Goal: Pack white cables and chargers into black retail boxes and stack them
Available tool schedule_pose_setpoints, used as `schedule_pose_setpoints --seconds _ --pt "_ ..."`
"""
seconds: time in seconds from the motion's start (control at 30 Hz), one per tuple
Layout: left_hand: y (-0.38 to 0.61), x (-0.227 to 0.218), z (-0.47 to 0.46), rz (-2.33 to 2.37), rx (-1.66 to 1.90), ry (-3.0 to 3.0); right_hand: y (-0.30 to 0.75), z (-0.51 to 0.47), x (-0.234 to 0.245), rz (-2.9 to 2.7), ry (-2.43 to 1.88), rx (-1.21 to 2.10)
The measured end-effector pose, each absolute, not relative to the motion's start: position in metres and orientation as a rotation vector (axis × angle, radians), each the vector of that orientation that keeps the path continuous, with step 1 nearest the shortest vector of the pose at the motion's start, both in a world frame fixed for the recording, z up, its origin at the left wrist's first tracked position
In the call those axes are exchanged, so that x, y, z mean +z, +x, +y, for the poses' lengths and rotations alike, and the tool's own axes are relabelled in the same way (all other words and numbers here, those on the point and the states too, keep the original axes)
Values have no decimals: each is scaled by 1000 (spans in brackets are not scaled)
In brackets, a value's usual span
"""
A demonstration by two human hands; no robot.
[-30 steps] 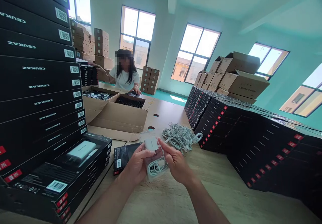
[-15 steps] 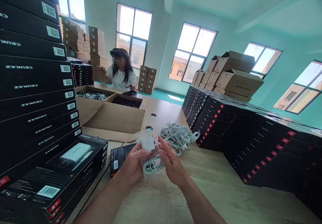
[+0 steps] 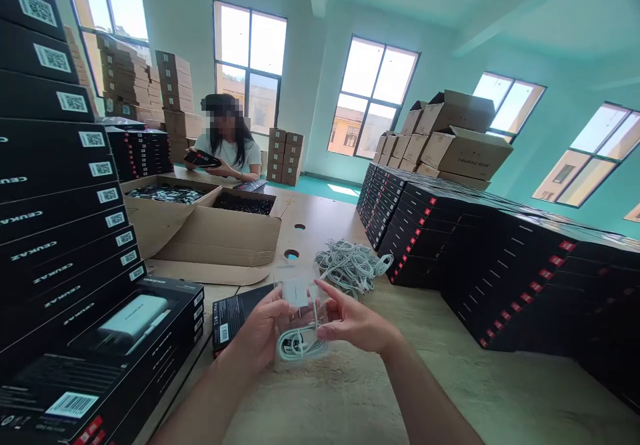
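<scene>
Above the table, a clear plastic tray (image 3: 320, 358) holds a white charger (image 3: 296, 293) in its upper part and a coiled white cable (image 3: 303, 346) in its lower part. My left hand (image 3: 265, 325) grips the tray's left side, thumb across the front near the charger. At the right edge, my right hand (image 3: 357, 321) has its thumb low on the tray and its index finger higher, beside a straight length of cable. A heap of loose white cables (image 3: 350, 265) lies just beyond. Left of the tray is a flat black box (image 3: 240, 311), partly behind my left hand.
Black boxes (image 3: 60, 231) are stacked high on the left, with a charger in an open box (image 3: 133, 315) before them. More black boxes (image 3: 465, 265) fill the right. Open cartons (image 3: 230, 238) stand ahead; across the table a person (image 3: 230, 141) holds a black box.
My right hand's fingers have spread apart along the tray's edge, and its wrist has swung right. The view has shifted slightly right. The person opposite now holds a black box.
</scene>
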State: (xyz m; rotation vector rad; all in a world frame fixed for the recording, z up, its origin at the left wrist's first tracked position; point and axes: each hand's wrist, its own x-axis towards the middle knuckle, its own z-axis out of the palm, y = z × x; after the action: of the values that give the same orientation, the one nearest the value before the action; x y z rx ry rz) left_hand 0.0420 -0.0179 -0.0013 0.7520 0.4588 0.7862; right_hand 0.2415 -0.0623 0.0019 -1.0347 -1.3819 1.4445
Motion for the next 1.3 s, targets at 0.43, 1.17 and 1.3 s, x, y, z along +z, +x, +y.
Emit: schedule_pose_setpoints --seconds 0.43,1.17,1.3 --pt "23 7 37 1203 932 1884 313 -55 34 -667 -1013 933" --pt "47 -4 14 1220 1282 2626 263 -45 31 -885 -803 693" --pt "41 -9 8 1064 1310 2538 261 -58 45 -981 -834 917"
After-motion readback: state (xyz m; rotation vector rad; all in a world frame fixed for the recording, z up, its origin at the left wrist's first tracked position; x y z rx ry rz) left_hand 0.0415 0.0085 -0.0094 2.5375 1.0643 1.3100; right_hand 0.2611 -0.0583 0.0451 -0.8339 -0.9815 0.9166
